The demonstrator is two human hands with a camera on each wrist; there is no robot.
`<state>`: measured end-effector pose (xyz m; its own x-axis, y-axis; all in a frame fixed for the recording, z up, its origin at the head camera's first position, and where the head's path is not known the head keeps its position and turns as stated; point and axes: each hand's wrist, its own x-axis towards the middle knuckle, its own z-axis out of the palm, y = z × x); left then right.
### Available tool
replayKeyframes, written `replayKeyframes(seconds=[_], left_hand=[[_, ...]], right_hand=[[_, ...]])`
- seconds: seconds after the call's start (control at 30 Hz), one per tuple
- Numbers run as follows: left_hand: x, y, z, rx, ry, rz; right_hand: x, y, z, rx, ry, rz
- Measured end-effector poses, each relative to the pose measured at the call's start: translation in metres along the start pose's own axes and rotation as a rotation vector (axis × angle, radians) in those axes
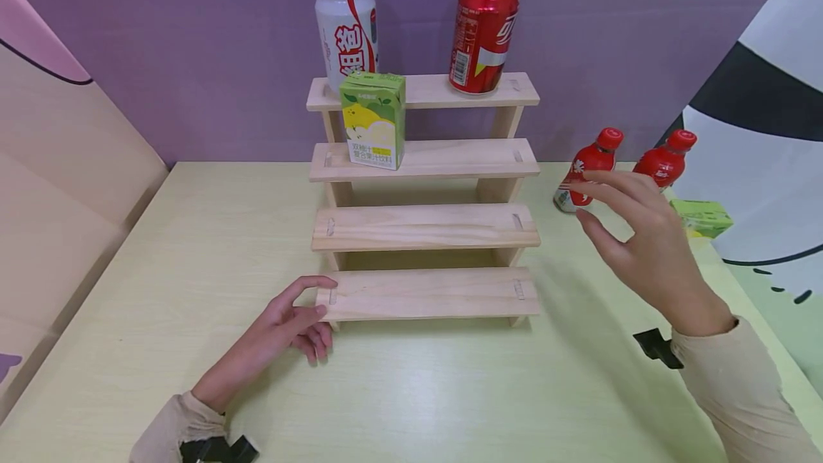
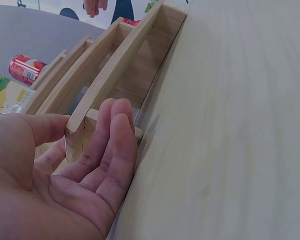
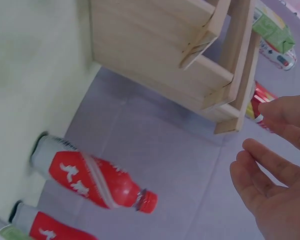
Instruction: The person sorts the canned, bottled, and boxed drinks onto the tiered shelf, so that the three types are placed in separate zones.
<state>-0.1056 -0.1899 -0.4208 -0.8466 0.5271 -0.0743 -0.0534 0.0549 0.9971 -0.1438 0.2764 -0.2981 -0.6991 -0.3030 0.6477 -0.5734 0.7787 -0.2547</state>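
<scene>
A stepped wooden display rack (image 1: 424, 295) with several tiers stands on the table. My left hand (image 1: 283, 324) grips the left end of its lowest board between thumb and index finger, the other fingers curled below; the left wrist view shows the thumb against the board's edge (image 2: 102, 87). My right hand (image 1: 649, 249) is raised on the right with fingers and thumb apart, holding nothing. Nearest to it are two red-capped bottles, one bottle (image 1: 585, 170) in front of the fingertips and another bottle (image 1: 665, 158) partly hidden behind the hand.
On the top tier stand a white can (image 1: 347, 38) and a red can (image 1: 484, 34). A green juice box (image 1: 373, 123) is upright on the tier below, at its left. Another green carton (image 1: 702, 218) lies by the table's right edge. A purple backdrop (image 1: 257, 56) rises behind.
</scene>
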Motion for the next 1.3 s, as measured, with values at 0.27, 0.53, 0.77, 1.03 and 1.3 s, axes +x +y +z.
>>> replayKeyframes(seconds=[0.27,0.53,0.77,1.03,1.3], left_hand=[[0.000,0.000,0.000,-0.002,0.000,0.005],[0.000,0.001,0.002,-0.006,-0.001,0.007],[0.000,0.001,0.002,-0.003,-0.004,0.007],[-0.001,0.001,0.001,-0.002,-0.006,0.011],[-0.001,0.001,0.000,-0.001,-0.005,0.016]], right_hand=[[-0.017,0.019,-0.001,-0.040,-0.011,0.050],[-0.033,0.036,-0.002,-0.055,-0.045,0.120],[-0.037,0.053,-0.006,-0.070,-0.041,0.150],[-0.038,0.072,-0.014,-0.102,-0.036,0.264],[-0.041,0.094,-0.021,-0.157,-0.059,0.357]])
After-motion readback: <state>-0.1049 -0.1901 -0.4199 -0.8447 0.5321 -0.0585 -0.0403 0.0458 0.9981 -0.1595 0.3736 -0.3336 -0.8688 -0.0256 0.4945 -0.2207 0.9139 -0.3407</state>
